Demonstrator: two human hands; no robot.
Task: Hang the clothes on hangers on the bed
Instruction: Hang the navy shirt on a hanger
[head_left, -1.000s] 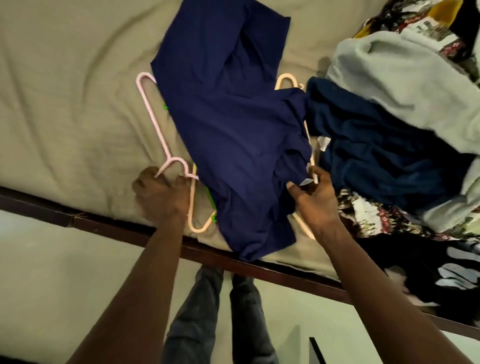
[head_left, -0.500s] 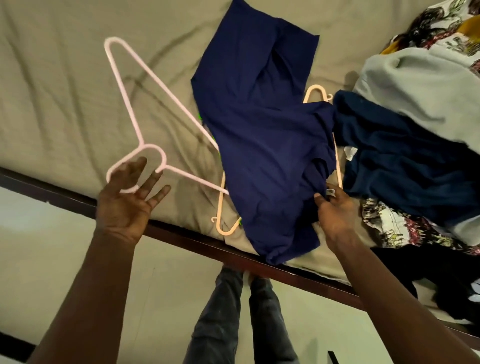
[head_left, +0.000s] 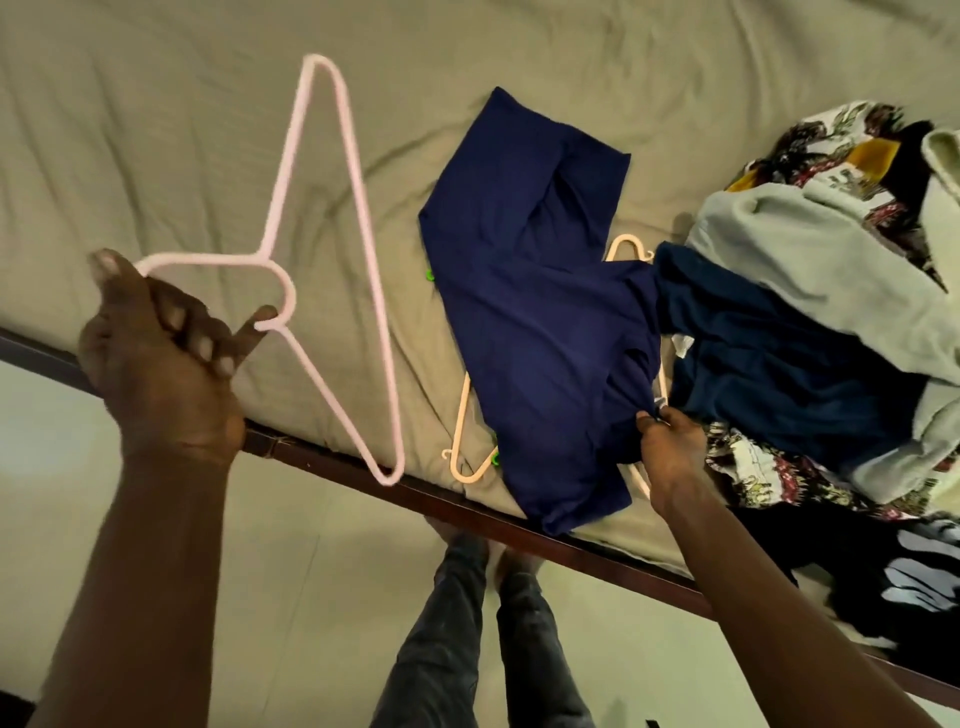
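My left hand (head_left: 161, 358) grips the hook of a pink hanger (head_left: 358, 249) and holds it up over the left part of the bed, its triangle pointing away from me. A navy blue garment (head_left: 535, 312) lies folded on the olive sheet in the middle. My right hand (head_left: 670, 447) pinches that garment's edge near the bed's front rim. Under the garment lies a peach hanger (head_left: 462, 452), mostly covered, with its end sticking out at the front and another part showing behind the cloth.
A pile of clothes covers the right side: a dark blue piece (head_left: 779, 364), a pale grey one (head_left: 810, 265), patterned fabric (head_left: 831, 145). The dark wooden bed rail (head_left: 457, 499) runs diagonally below. My legs stand on the pale floor (head_left: 311, 597). The olive sheet (head_left: 156, 130) lies wrinkled at left.
My left hand has pulled the pink hanger out from under the navy garment, lifted it clear and closed round its hook. My right hand kept its pinch on the garment.
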